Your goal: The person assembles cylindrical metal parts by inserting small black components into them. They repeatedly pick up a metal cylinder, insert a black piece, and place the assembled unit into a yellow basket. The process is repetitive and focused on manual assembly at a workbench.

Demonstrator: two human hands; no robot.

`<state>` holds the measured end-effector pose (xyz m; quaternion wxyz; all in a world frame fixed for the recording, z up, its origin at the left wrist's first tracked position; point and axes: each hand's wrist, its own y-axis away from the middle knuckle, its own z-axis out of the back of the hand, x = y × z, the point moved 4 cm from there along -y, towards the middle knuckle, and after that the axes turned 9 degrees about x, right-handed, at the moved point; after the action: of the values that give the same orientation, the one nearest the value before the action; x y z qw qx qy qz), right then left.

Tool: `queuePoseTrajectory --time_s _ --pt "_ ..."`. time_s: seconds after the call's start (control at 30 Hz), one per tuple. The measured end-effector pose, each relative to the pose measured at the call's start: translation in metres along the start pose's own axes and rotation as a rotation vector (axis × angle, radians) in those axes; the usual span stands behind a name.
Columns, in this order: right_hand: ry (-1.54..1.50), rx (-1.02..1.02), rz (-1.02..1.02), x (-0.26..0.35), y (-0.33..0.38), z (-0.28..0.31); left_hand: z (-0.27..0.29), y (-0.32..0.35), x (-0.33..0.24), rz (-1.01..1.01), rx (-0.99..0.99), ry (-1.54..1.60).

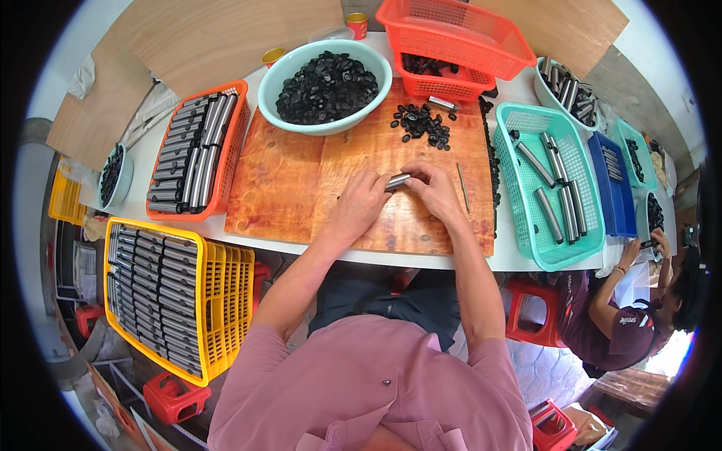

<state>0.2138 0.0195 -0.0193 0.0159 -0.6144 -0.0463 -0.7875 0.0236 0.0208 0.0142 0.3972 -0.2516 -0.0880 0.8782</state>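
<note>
Over the near middle of the wooden board (286,188), a short silver metal tube (398,181) lies between my two hands. My left hand (362,201) is closed round its left end, hiding that part. At the other end, the fingers of my right hand (432,189) pinch the tube near its tip. Small black plastic parts (423,124) lie in a loose pile farther back on the board, with another metal tube (443,104) behind them. A thin rod (462,188) rests to the right of my right hand.
A pale green bowl (268,113) of black parts stands at the back. Tubes fill an orange basket (239,143) and a yellow crate (226,301) at left. At right are a green basket (519,218) with tubes and a blue tray (618,203). A co-worker (624,316) sits beyond.
</note>
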Motion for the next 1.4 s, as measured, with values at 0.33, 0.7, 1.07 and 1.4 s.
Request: queuePoseTrajectory --time_s 0.33,0.7,1.07,1.4 --pt "0.079 0.018 0.012 0.012 0.022 0.000 -0.003 0.006 -0.007 0.045 0.008 0.022" --pt "0.636 -0.212 0.111 0.025 -0.059 -0.029 0.005 -0.005 -0.008 0.016 0.081 -0.022" --pt "0.811 -0.239 0.064 0.028 -0.059 -0.035 0.000 -0.002 0.006 0.098 0.096 0.184" --pt "0.876 -0.272 0.110 0.018 -0.062 -0.041 -0.002 0.002 0.007 0.043 0.098 0.101"
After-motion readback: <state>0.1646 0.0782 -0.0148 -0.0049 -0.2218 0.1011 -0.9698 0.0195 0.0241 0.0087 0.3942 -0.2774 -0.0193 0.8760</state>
